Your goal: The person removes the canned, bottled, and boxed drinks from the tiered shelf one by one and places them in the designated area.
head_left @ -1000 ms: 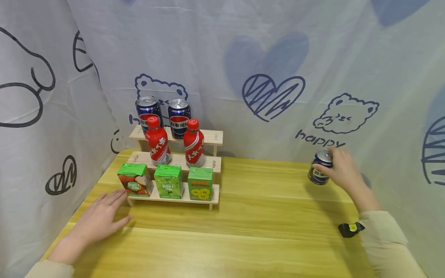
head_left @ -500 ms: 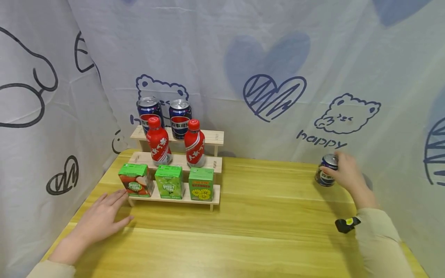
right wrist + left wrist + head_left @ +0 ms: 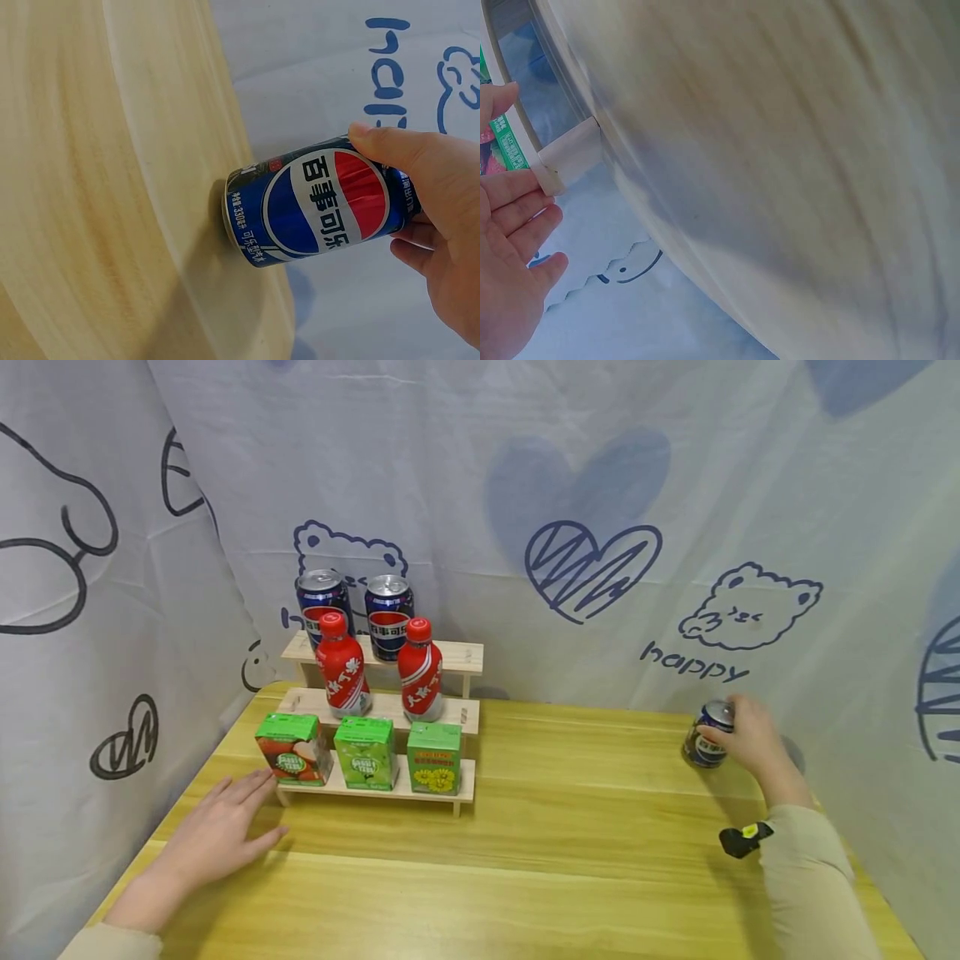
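Observation:
My right hand (image 3: pixel 756 743) grips a blue Pepsi can (image 3: pixel 322 202) by its upper part, thumb on one side and fingers on the other. The can stands upright at the right rear of the table, its base right at the wood. At the left, my left hand (image 3: pixel 217 835) lies with fingers extended, fingertips at the front left corner of a three-step wooden rack (image 3: pixel 360 787). In the left wrist view the fingers (image 3: pixel 514 199) touch the rack's end. Nearest to them on the bottom step is a red-and-green juice box (image 3: pixel 294 750).
The bottom step also bears a green juice box (image 3: pixel 365 753) and a yellow-flower drink box (image 3: pixel 434 760). Two red bottles, left (image 3: pixel 342 668) and right (image 3: pixel 420 672), stand on the middle step. Above are two more cans, left (image 3: pixel 322 602) and right (image 3: pixel 389 620). A printed curtain (image 3: pixel 480 485) borders the table.
My right hand and the can have shifted a little right and toward me, down to the table. The left hand and the things on the rack stay put.

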{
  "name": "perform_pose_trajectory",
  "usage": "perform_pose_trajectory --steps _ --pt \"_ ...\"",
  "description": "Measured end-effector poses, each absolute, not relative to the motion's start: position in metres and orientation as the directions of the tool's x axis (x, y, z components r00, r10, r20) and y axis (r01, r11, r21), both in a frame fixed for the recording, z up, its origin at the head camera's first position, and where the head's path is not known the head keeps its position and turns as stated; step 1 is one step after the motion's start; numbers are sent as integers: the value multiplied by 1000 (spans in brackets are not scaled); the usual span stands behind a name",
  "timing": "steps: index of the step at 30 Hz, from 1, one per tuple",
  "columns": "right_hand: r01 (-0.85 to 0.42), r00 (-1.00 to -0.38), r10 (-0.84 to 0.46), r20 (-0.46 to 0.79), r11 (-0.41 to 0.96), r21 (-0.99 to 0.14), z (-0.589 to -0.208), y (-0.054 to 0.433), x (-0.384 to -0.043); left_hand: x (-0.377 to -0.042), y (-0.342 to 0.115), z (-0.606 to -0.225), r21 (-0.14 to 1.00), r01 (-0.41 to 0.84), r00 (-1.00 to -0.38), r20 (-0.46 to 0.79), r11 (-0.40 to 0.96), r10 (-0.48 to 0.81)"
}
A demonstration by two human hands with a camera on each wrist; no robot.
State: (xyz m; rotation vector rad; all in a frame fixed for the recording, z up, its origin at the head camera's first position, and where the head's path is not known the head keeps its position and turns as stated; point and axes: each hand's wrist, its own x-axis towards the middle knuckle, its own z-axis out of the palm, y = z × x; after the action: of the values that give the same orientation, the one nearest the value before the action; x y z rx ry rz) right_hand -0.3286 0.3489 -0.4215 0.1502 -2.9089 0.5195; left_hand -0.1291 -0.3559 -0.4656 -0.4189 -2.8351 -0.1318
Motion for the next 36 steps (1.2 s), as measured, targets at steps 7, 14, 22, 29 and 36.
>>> perform_pose_trajectory --steps 7,14,22,29,36 --pt "-106 -986 -56 157 937 -332 -424 350 -328 -126 -357 -467 54 297 -916 298 953 269" --pt "-76 -991 -29 130 925 -372 -425 350 -327 -125 -359 -467 50 297 -912 310 954 267" --pt "-99 -989 -48 142 920 -378 -430 355 -327 -126 -358 -469 37 307 -906 319 951 280" --pt "-99 -988 -54 145 941 -322 -420 352 -323 -126 -357 -467 36 311 -905 317 950 285" --pt "-132 -973 -77 216 959 -250 -407 339 -321 -125 -356 -467 34 307 -908 309 951 283"
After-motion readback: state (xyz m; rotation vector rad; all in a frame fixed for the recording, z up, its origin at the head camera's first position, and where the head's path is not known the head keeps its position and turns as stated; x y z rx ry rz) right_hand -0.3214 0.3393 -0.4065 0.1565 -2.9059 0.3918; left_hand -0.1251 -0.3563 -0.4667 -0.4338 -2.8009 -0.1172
